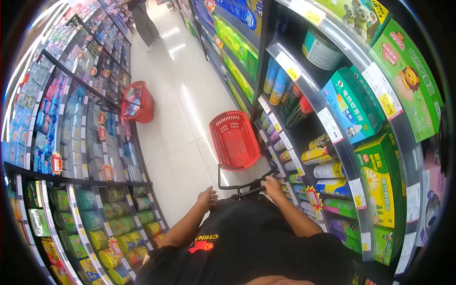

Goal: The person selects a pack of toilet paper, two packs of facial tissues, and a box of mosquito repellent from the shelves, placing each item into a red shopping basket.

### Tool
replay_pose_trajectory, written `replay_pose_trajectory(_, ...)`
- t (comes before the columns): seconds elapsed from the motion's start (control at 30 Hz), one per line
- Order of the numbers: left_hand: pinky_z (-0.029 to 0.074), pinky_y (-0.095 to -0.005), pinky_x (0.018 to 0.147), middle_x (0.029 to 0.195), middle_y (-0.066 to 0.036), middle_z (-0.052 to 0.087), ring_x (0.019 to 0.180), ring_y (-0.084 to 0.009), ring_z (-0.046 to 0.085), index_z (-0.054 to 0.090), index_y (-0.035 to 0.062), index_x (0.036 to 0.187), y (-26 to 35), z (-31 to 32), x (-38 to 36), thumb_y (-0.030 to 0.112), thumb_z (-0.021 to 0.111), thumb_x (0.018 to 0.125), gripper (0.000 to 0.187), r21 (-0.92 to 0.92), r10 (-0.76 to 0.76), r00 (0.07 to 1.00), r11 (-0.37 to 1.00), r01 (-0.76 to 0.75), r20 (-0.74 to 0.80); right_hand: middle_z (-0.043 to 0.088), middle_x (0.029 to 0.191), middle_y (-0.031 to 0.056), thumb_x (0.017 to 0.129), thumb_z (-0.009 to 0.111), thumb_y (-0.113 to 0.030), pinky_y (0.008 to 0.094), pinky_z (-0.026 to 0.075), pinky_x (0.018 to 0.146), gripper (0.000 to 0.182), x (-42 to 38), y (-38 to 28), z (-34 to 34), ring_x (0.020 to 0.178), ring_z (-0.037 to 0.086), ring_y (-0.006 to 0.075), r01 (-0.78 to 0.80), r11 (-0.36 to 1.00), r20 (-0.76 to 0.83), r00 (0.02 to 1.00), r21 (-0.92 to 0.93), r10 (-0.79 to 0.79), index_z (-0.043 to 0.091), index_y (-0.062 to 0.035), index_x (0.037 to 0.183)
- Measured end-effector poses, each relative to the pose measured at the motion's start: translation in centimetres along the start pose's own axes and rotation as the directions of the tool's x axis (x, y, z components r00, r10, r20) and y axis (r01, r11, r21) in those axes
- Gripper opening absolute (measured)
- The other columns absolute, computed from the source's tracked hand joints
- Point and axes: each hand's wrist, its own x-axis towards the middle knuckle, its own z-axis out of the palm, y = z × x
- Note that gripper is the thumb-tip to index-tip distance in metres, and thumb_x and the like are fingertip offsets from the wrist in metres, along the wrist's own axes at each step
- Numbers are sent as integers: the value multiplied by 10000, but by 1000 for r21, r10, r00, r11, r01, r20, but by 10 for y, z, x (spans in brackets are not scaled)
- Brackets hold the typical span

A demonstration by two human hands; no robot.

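My right hand (272, 187) is closed around the black handle (244, 191) of a red shopping basket (233, 137), near the handle's right end. The basket is on the floor in front of me, and I see nothing inside it. My left hand (207, 198) holds nothing. Its fingers are stretched forward, a little left of the handle and apart from it.
Packed shelves (88, 156) line the left side. On the right, shelves (327, 128) hold spray cans and boxes close to my right arm. Another red basket (137, 102) with goods stands by the left shelves. A person (142, 23) is farther up the tiled aisle (183, 104).
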Motion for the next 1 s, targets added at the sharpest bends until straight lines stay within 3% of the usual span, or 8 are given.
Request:
replay_pose_trajectory(0.1, 490, -396, 727, 1055, -134, 649, 859, -240, 604, 576, 11, 1277, 7, 1, 11, 492, 520, 968, 574, 106, 70, 991, 993, -58, -111, 617, 805, 52, 878, 578, -137, 325, 549, 577, 173, 17, -2, -14, 673, 633, 189, -263, 871, 121, 965, 416, 234, 629, -41, 1013)
replay_pose_trajectory(0.13, 481, -352, 657, 935, -102, 655, 762, -212, 595, 598, -5, 1195, 7, 1, 16, 410, 558, 970, 474, 42, 85, 986, 996, -79, -147, 581, 761, 30, 883, 591, -150, 382, 564, 630, 64, 21, -7, -14, 711, 633, 207, -335, 817, 125, 941, 469, 314, 569, -96, 857)
replay_pose_trajectory(0.23, 451, -312, 512, 727, -73, 596, 567, -156, 546, 634, -9, 1021, 3, 3, 21, 311, 597, 914, 339, -24, 185, 975, 982, -189, -127, 597, 791, 52, 880, 623, -166, 414, 570, 668, 103, 35, -10, -14, 750, 648, 239, -399, 618, 223, 912, 677, 344, 596, -66, 882)
replay_pose_trajectory(0.37, 472, -322, 570, 669, -54, 617, 588, -161, 581, 671, -8, 838, -5, 4, 22, 347, 620, 903, 365, 317, 379, 912, 894, -316, -157, 578, 766, 68, 871, 628, -146, 409, 574, 648, 121, 51, -21, -12, 734, 652, 258, -417, 599, 292, 909, 684, 299, 563, -60, 815)
replay_pose_trajectory(0.53, 503, -348, 659, 723, -105, 685, 668, -196, 645, 704, -17, 844, -1, -9, 48, 397, 612, 894, 427, 375, 345, 926, 888, -267, -157, 520, 704, 72, 820, 611, -80, 397, 562, 598, 113, 75, -26, -5, 648, 628, 261, -429, 693, 296, 903, 580, 311, 523, -44, 758)
replay_pose_trajectory(0.63, 464, -303, 564, 717, -60, 622, 625, -149, 577, 653, -4, 858, 20, -19, 61, 294, 596, 948, 317, 457, 361, 926, 845, -276, -108, 541, 698, 54, 847, 594, -100, 429, 559, 612, 136, 97, -21, -2, 669, 634, 250, -405, 722, 263, 914, 561, 309, 525, -75, 732)
replay_pose_trajectory(0.83, 522, -377, 704, 732, -130, 694, 679, -235, 669, 710, -27, 874, 88, -47, 95, 396, 589, 905, 441, 459, 430, 896, 822, -337, -112, 560, 678, 64, 834, 609, -148, 419, 564, 619, 171, 142, -56, 13, 657, 632, 241, -443, 747, 276, 896, 495, 348, 520, -93, 698)
replay_pose_trajectory(1.0, 513, -342, 575, 732, -114, 670, 642, -186, 641, 671, -58, 981, 152, -73, 129, 343, 618, 922, 408, 338, 411, 907, 870, -358, -97, 550, 655, 65, 845, 617, -150, 436, 575, 634, 172, 173, -101, 51, 642, 642, 249, -456, 738, 277, 890, 498, 362, 535, -88, 706)
